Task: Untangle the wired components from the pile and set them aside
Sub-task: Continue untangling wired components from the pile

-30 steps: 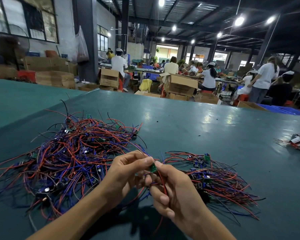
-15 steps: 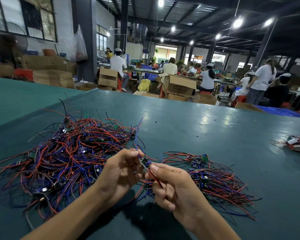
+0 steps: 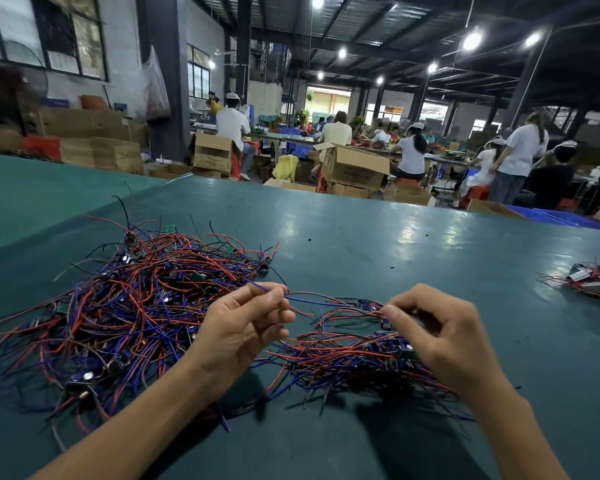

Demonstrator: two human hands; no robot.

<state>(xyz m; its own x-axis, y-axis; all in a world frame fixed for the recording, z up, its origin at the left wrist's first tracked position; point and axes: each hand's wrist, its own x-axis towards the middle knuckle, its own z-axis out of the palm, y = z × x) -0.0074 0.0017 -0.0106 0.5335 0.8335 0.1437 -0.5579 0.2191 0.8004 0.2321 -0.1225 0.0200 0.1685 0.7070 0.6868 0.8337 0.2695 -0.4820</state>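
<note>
Pinching a blue wire (image 3: 312, 300) between thumb and forefinger, the left hand (image 3: 243, 327) hovers at the near right edge of the big tangled pile (image 3: 136, 306). The right hand (image 3: 440, 334), fingers curled, pinches what appears to be its other end above the smaller set-aside pile (image 3: 343, 355). The wire's long axis runs left to right between them, so the drop spot lies nearer the right hand. Print on the far cardboard boxes (image 3: 354, 168) is too blurred to read.

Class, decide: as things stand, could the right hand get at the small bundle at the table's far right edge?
Probably yes. Only bare table lies between the right hand and the bundle. But its fingers pinch wires, so it would likely have to let go first and stretch sideways.
</note>
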